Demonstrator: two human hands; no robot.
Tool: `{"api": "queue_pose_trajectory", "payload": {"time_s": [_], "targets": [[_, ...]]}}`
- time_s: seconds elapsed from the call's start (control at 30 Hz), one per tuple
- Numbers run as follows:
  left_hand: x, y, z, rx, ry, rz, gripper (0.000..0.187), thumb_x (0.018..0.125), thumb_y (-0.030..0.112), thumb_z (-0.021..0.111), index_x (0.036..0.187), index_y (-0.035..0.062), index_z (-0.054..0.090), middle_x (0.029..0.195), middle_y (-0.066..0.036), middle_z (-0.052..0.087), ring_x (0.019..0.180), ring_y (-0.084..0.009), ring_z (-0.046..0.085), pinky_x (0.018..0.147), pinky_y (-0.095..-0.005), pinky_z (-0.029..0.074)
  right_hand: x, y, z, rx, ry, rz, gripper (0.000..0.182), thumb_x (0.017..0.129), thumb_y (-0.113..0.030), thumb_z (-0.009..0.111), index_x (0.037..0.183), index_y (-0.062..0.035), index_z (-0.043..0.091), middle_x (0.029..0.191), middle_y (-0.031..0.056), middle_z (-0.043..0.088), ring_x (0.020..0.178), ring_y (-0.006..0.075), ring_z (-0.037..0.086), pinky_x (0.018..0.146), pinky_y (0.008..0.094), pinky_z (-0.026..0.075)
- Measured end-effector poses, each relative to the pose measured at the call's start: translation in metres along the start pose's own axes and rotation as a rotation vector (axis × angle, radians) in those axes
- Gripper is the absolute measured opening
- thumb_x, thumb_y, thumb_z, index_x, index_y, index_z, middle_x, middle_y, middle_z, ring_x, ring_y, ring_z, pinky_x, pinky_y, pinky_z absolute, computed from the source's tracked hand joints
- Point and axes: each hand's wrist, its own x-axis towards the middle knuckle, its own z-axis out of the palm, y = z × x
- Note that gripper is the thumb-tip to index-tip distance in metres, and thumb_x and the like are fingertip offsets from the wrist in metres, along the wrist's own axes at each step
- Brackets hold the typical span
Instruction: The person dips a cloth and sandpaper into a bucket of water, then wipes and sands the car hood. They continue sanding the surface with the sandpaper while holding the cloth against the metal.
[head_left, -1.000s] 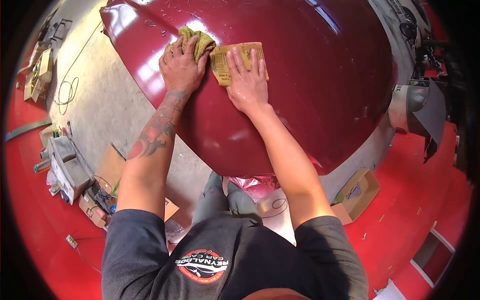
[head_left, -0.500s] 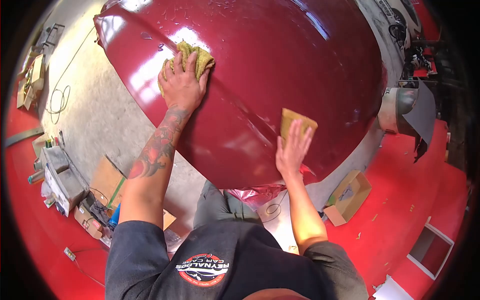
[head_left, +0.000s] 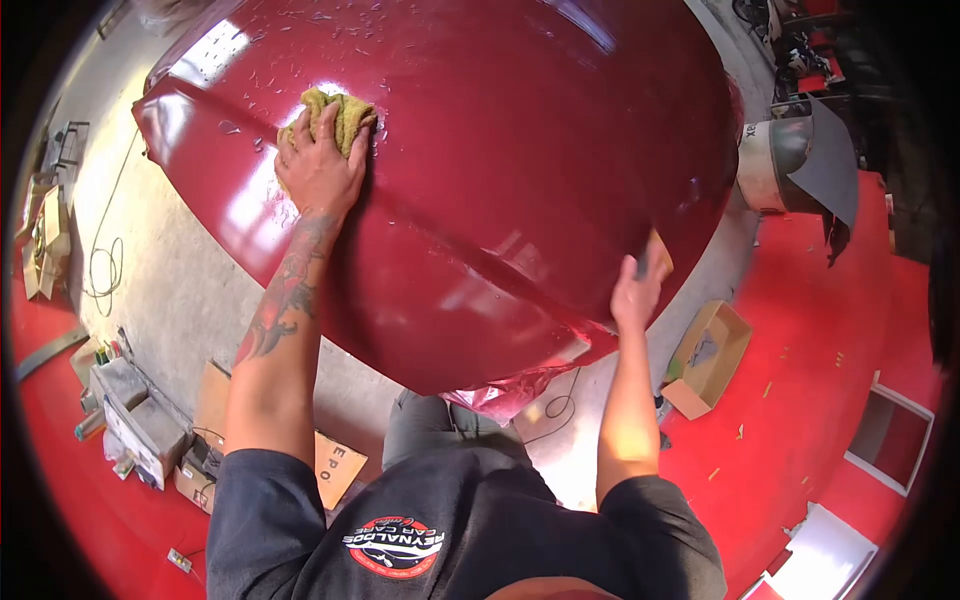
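Observation:
A glossy dark red car hood (head_left: 480, 140) fills the middle of the head view, with water drops toward its far left. My left hand (head_left: 320, 170) presses a crumpled olive-yellow cloth (head_left: 352, 115) onto the hood, fingers curled over it. Near the hood's right edge, my right hand (head_left: 637, 298) is turned on its side and slightly blurred. It grips a piece of sandpaper (head_left: 658, 256), tan on one face and dark grey on the other, now seen nearly edge-on.
Crinkled red plastic (head_left: 505, 390) hangs at the hood's near edge, close to my legs. An open cardboard box (head_left: 712, 360) sits on the floor at right. Behind it stands a bucket (head_left: 765, 165) with a grey sheet (head_left: 830, 160). Boxes and a grey bin (head_left: 140, 425) are at left.
My right hand has moved right and turned on its side, tipping the sandpaper from flat to edge-on. The left hand still holds the cloth on the hood. The whole view has shifted.

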Motion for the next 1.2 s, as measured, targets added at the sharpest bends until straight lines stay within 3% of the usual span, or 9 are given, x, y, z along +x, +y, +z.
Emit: {"api": "queue_pose_trajectory", "payload": {"time_s": [0.13,0.2,0.33,0.43,0.53,0.73,0.83,1.07,1.2], "targets": [[0.015,0.035,0.007,0.024,0.014,-0.007,0.052,0.090,0.054,0.062,0.135,0.0269,0.058,0.142,-0.007,0.052,0.134,-0.0344,0.045,0.109,-0.0531,0.033,0.024,0.096,0.032,0.028,0.228,0.089,0.064,0.102,-0.037,0.041,0.156,-0.0039,0.027,0.160,0.0163,0.032,0.147,0.0397,0.025,0.120,0.0497,0.021],[0.015,0.036,0.011,0.031,0.013,-0.005,0.052,0.091,0.055,0.061,0.135,0.0276,0.058,0.141,-0.006,0.053,0.134,-0.0335,0.044,0.109,-0.0542,0.032,0.027,-0.045,0.018,-0.097,0.093,0.133,0.066,0.104,-0.041,0.037,0.157,-0.0034,0.024,0.163,0.0158,0.024,0.150,0.0401,0.017,0.121,0.0543,0.017],[0.015,0.031,0.018,-0.004,0.049,0.010,0.050,0.092,0.055,0.059,0.135,0.0285,0.058,0.141,-0.006,0.053,0.134,-0.0342,0.044,0.111,-0.0538,0.031,0.032,-0.262,0.068,-0.108,-0.042,-0.415,0.074,0.102,-0.050,0.040,0.158,-0.0050,0.022,0.166,0.0132,0.017,0.152,0.0402,0.012,0.122,0.0557,0.009],[0.017,0.027,0.022,-0.034,0.062,0.005,0.049,0.093,0.054,0.057,0.135,0.0284,0.058,0.141,-0.006,0.053,0.133,-0.0353,0.045,0.112,-0.0537,0.030,0.034,-0.324,0.102,-0.059,-0.022,-0.786,0.077,0.099,-0.053,0.044,0.158,-0.0074,0.025,0.165,0.0110,0.022,0.152,0.0389,0.014,0.123,0.0541,0.011],[0.010,0.024,0.020,-0.045,0.053,0.016,0.049,0.093,0.054,0.057,0.135,0.0283,0.058,0.141,-0.006,0.053,0.133,-0.0343,0.045,0.111,-0.0533,0.031,0.059,-0.261,0.065,-0.001,-0.140,-0.769,0.070,0.102,-0.051,0.039,0.158,-0.0109,0.026,0.165,0.0070,0.023,0.153,0.0325,0.017,0.123,0.0508,0.013],[0.015,0.033,0.017,0.010,0.063,-0.019,0.050,0.091,0.056,0.060,0.132,0.0283,0.060,0.140,-0.006,0.053,0.131,-0.0346,0.045,0.110,-0.0529,0.032,0.111,0.066,0.002,0.150,0.034,0.049,0.068,0.102,-0.050,0.038,0.158,-0.0119,0.026,0.162,0.0106,0.030,0.149,0.0325,0.026,0.119,0.0479,0.025],[0.015,0.035,0.016,0.013,0.080,-0.026,0.049,0.091,0.055,0.061,0.132,0.0280,0.061,0.139,-0.006,0.054,0.132,-0.0347,0.045,0.110,-0.0529,0.032,0.136,0.069,0.011,0.032,0.107,0.416,0.064,0.102,-0.045,0.041,0.156,-0.0116,0.029,0.160,0.0124,0.033,0.147,0.0324,0.030,0.118,0.0488,0.028],[0.016,0.029,0.018,0.001,0.078,0.014,0.047,0.092,0.052,0.062,0.132,0.0260,0.061,0.138,-0.007,0.055,0.129,-0.0317,0.049,0.108,-0.0505,0.034,0.121,-0.297,0.081,-0.097,-0.035,-0.581,0.075,0.102,-0.052,0.037,0.158,-0.0048,0.022,0.166,0.0124,0.019,0.151,0.0413,0.017,0.121,0.0596,0.009],[0.016,0.029,0.014,0.042,0.062,0.029,0.046,0.095,0.048,0.058,0.135,0.0243,0.058,0.139,-0.008,0.056,0.129,-0.0293,0.051,0.107,-0.0473,0.037,0.129,-0.301,0.087,-0.027,-0.066,-0.799,0.069,0.103,-0.051,0.035,0.158,-0.0105,0.025,0.166,0.0077,0.021,0.152,0.0343,0.018,0.122,0.0547,0.012]]}}
